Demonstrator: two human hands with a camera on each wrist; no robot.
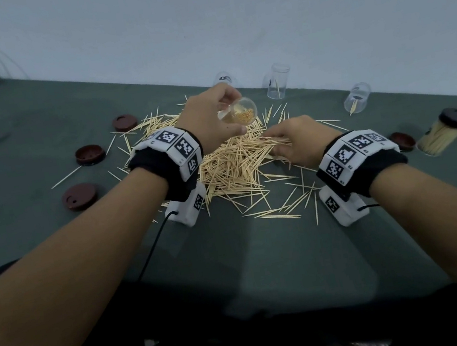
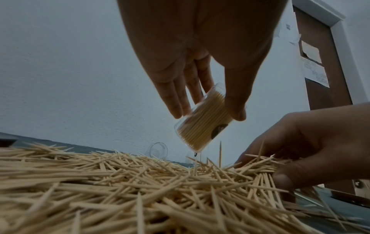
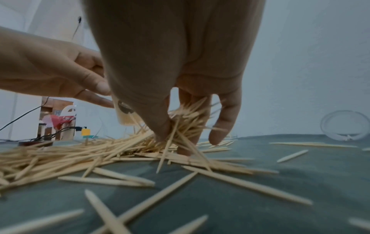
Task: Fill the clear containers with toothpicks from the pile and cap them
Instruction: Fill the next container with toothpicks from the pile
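We see left hand [image 1: 209, 116] holding clear container [image 1: 242, 115] tilted above toothpick pile [image 1: 232, 166] at worktop [image 1: 55, 260] middle, grip closed round it, toothpicks packed inside. Right hand [image 1: 297, 141] down in pile, grip pinching bunch of toothpicks. Capped full container [image 1: 446, 135] lies near right edge. Brown caps [image 1: 89, 155] sit toward left edge.

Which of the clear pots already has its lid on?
The pot full of toothpicks at the far right, tilted, wears a dark cap. The others are uncapped, including the one your left hand holds.
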